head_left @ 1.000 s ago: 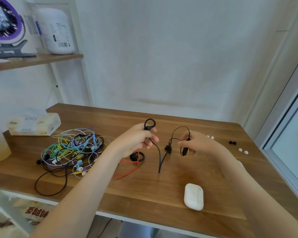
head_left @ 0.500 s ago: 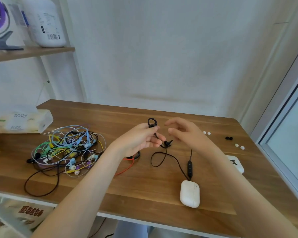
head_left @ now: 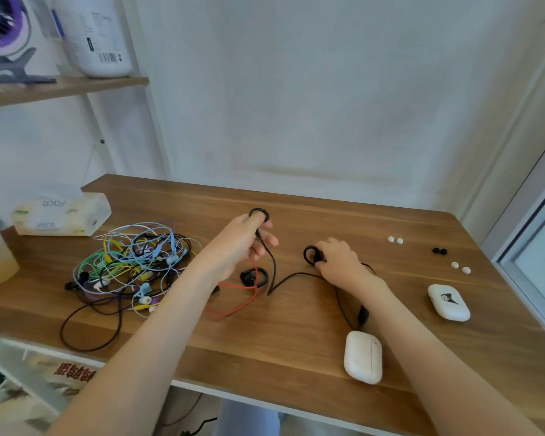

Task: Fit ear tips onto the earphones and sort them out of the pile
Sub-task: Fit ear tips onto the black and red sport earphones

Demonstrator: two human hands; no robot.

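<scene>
Your left hand (head_left: pixel 238 247) pinches one ear hook of the black earphones (head_left: pixel 274 268) above the table (head_left: pixel 265 341) | your right hand (head_left: pixel 339 262) grips the other hook down on the wood | tangled pile (head_left: pixel 132 265) lies at your left | loose ear tips (head_left: pixel 395 240) far right

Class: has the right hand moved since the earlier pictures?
Yes: the right hand, gripping the earphone, has dropped onto the desk, toward the near white case.
</scene>
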